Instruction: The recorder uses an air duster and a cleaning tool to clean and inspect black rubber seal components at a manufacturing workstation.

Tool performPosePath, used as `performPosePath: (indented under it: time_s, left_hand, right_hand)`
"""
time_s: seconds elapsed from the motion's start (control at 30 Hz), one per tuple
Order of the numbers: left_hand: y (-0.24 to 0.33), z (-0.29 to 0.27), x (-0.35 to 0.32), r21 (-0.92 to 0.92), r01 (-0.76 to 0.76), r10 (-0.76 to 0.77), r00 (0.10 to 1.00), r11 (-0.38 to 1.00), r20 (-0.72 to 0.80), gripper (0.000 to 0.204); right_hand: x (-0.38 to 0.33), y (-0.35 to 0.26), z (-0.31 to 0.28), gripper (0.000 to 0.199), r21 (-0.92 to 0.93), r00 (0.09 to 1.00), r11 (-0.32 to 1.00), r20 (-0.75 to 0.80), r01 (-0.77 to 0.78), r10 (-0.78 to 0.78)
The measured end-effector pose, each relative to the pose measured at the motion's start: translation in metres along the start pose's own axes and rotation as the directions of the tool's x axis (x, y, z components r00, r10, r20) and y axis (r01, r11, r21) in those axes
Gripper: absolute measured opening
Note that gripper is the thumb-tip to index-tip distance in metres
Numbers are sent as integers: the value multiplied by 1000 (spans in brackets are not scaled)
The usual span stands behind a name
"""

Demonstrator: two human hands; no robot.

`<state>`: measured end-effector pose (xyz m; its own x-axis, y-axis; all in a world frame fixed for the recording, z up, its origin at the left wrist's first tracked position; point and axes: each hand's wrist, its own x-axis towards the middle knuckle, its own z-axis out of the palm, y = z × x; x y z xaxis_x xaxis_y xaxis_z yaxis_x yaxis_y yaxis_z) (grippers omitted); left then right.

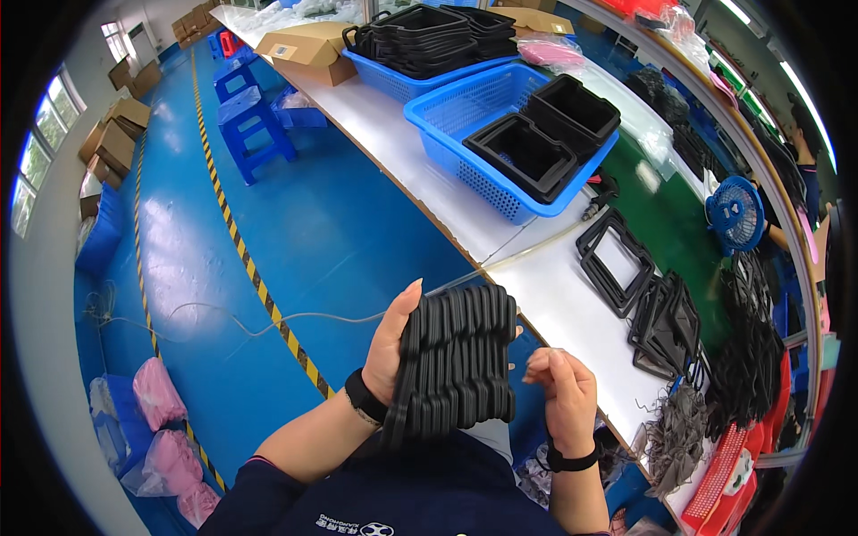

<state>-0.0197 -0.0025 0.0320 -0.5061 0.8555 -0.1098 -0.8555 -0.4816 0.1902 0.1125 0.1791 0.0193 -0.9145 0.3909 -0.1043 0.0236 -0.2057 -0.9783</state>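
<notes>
A thick stack of black rectangular frames (456, 362) is in my left hand (390, 344), held up in front of my body with its ridged edges facing up. My thumb lies along the stack's left side, and fingertips show past its right side. Just right of the stack, apart from it, my right hand (563, 389) is raised with its fingers curled in and thumb against them. Whatever those fingers may hold is too small or hidden to make out. On the white table (559, 299), more black frames (617, 263) lie flat, beside a leaning pile of frames (666, 326).
A blue basket (429, 121) with black frames stands on the table; another blue basket (380, 76) behind it is heaped with them. Grey scraps (675, 438) and a red basket (715, 482) are at right. A blue fan (736, 214) stands farther back. Blue stools (250, 125) line the aisle.
</notes>
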Motion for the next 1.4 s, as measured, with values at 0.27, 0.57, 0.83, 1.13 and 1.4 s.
performPosePath:
  time_s: [0.27, 0.57, 0.83, 1.13, 1.4]
  left_hand:
    - [6, -46, -20, 153, 122, -140, 984, 981, 111, 62]
    - [26, -45, -30, 562, 381, -571, 794, 734, 207, 80]
    - [22, -29, -25, 828, 270, -773, 574, 491, 270, 69]
    - [28, -40, -38, 825, 54, -682, 595, 562, 425, 65]
    - [32, -40, -23, 806, -292, -593, 558, 514, 580, 64]
  right_hand:
    - [7, 27, 16, 101, 495, 767, 594, 503, -634, 399]
    - [13, 22, 60, 113, 494, 766, 602, 532, -627, 361]
    - [20, 24, 68, 117, 748, 797, 312, 601, -586, 56]
    - [24, -16, 58, 119, 819, 875, 341, 484, -462, 21]
    - [15, -28, 64, 112, 775, 855, 422, 519, -471, 1]
